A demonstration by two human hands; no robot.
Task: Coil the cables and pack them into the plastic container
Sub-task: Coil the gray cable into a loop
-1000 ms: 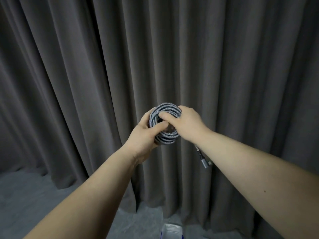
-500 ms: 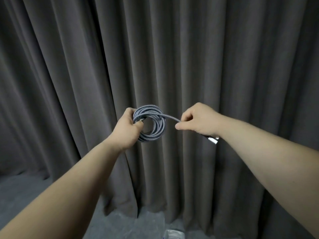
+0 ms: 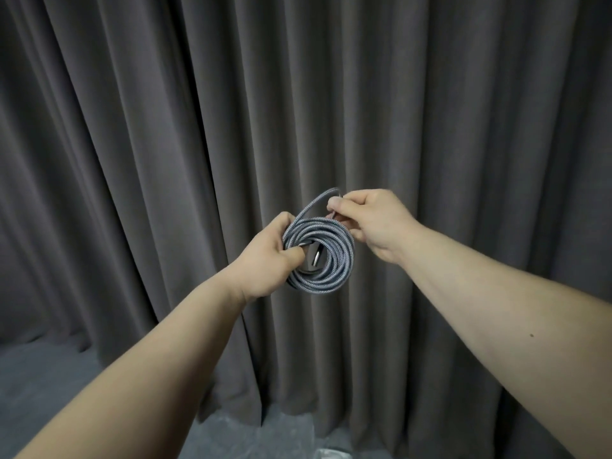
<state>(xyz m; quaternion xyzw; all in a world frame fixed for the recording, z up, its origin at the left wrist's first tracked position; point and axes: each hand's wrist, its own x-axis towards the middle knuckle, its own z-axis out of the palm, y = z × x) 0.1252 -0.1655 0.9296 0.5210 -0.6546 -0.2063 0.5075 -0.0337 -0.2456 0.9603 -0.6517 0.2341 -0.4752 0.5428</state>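
Observation:
A grey braided cable (image 3: 326,256) is wound into a round coil held up in front of a curtain. My left hand (image 3: 270,256) grips the coil's left side, thumb through the middle, where a metal plug shows. My right hand (image 3: 367,220) pinches the cable's loose end just above the coil's upper right, and a short loop of cable arcs from the coil up to those fingers. A sliver of the plastic container (image 3: 334,453) peeks in at the bottom edge.
A dark grey pleated curtain (image 3: 331,94) fills the background. Grey carpet (image 3: 39,376) shows at the lower left and along the bottom.
My right hand has brought the loose end from out at the right back to the coil's top. The coil has turned to face me more and both hands sit closer together.

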